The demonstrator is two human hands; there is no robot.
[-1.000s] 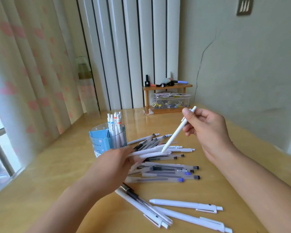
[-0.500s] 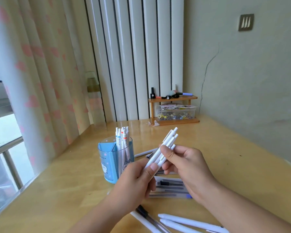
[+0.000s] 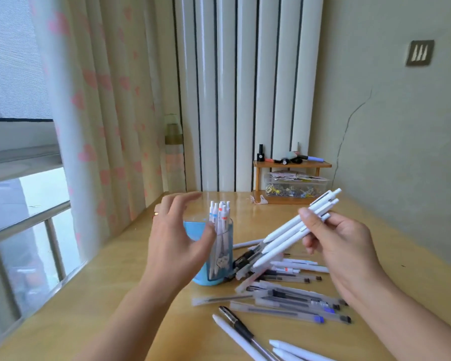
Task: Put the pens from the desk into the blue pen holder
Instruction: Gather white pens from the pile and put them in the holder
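Note:
The blue pen holder (image 3: 223, 267) stands on the wooden desk (image 3: 115, 282) with several white pens (image 3: 219, 217) upright in it. My left hand (image 3: 177, 243) hovers open right in front of the holder, fingers spread, hiding its left part. My right hand (image 3: 341, 243) holds a bundle of three white pens (image 3: 289, 233) slanted in the air, tips pointing down-left toward the holder. Under it several pens (image 3: 292, 290), clear and white, lie in a loose pile on the desk. More white pens (image 3: 245, 340) and a black one lie near the front edge.
A small wooden shelf (image 3: 292, 165) with markers on top and a clear box of clips (image 3: 294, 188) beneath stands at the back of the desk. A curtain (image 3: 102, 126) and window rail are at left, a wall at right.
My left hand let go of the white pen bundle and moved left in front of the holder. My right hand keeps the bundle and has drawn it to the right.

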